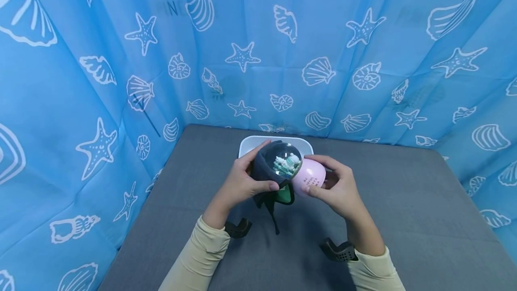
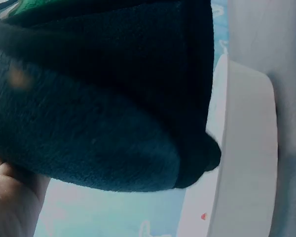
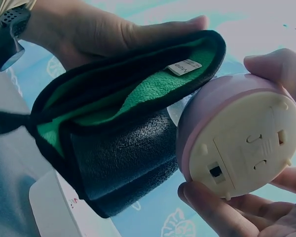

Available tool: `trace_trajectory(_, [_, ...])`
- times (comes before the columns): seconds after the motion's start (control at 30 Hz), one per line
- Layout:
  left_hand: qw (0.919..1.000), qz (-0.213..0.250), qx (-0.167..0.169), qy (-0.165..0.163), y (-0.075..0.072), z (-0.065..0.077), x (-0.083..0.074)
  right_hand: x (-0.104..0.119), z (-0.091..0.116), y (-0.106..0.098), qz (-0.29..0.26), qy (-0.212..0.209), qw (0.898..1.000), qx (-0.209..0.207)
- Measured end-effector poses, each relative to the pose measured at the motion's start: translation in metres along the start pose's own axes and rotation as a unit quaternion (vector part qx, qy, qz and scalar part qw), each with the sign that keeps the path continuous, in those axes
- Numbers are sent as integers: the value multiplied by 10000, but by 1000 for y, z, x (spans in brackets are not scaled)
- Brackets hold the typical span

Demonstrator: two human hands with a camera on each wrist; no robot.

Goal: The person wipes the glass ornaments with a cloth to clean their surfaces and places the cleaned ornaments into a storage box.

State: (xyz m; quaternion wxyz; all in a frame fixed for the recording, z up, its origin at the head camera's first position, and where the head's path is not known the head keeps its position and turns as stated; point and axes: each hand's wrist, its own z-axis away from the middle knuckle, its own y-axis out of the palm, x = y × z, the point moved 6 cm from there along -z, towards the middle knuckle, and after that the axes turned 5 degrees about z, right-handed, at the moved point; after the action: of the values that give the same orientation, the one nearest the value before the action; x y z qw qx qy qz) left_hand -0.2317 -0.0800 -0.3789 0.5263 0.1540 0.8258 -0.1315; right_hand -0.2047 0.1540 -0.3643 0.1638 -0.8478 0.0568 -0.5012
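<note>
A snow globe with a pink base (image 1: 310, 175) and a clear dome (image 1: 288, 161) holding white and green figures is tilted sideways. My right hand (image 1: 341, 192) grips it by the base, whose cream underside (image 3: 246, 143) shows a small black switch in the right wrist view. A dark grey cloth (image 1: 263, 167) with green lining (image 3: 148, 96), black edging and a hanging strap wraps part of the dome. My left hand (image 1: 238, 181) grips this cloth, thumb across its near side. In the left wrist view the cloth (image 2: 98, 128) fills much of the picture.
A white tray (image 1: 250, 141) stands just behind the hands on the grey-covered table (image 1: 173, 192). A blue curtain (image 1: 250, 84) printed with shells and starfish hangs at the back and sides. Black devices (image 1: 338, 251) sit on both wrists.
</note>
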Motion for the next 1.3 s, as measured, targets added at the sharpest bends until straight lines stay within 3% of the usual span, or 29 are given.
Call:
trace_trajectory(0.27, [9979, -147, -498, 385, -3, 1, -1, 3, 0, 1, -19, 80, 9998, -170])
trace_trajectory(0.5, [9965, -145, -532, 621, -5, 1, -3, 1, -4, 5, -418, 106, 9989, -191])
trace_trajectory(0.63, [9970, -154, -474, 593, -3, 2, -3, -3, -6, 6, -797, 469, 9957, 47])
trace_trajectory(0.8, [9967, -121, -505, 621, -1, 2, -4, -6, -5, 9, -1232, 1098, 9846, 577])
trace_trajectory(0.97, [9943, -140, -744, 757, -2, 4, -4, -7, -6, 11, -1372, 1386, 9786, 655])
trace_trajectory(1.17, [9913, -34, -1004, 850, -1, 6, -4, -6, -6, 11, -1491, 1236, 9786, 693])
trace_trajectory(1.3, [9911, 50, -983, 893, 1, 4, -5, -4, -5, 7, -1516, 608, 9847, 616])
